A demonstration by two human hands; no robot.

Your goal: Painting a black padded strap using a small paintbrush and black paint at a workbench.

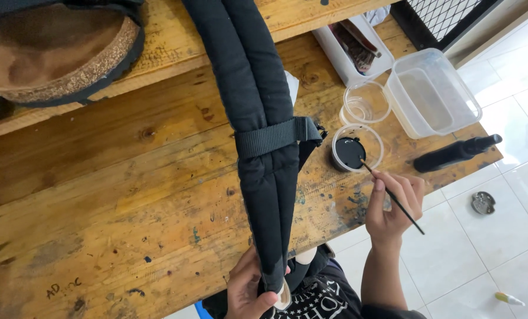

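Black padded strap (258, 118) lies along the wooden table (128, 189); your left hand (249, 292) pinches its end, keeping it steady. Your right hand (394, 204) grips 1 thin brush (394, 198), tip dipped in the cup of black paint (352, 150) for loading.

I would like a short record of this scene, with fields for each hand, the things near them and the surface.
left hand: the left hand grips the lower end of a black padded strap
right hand: the right hand holds a thin brush, tip in a small cup of black paint
nearby: empty clear cup, clear plastic box, black bottle lying down
surface: paint-stained wooden table
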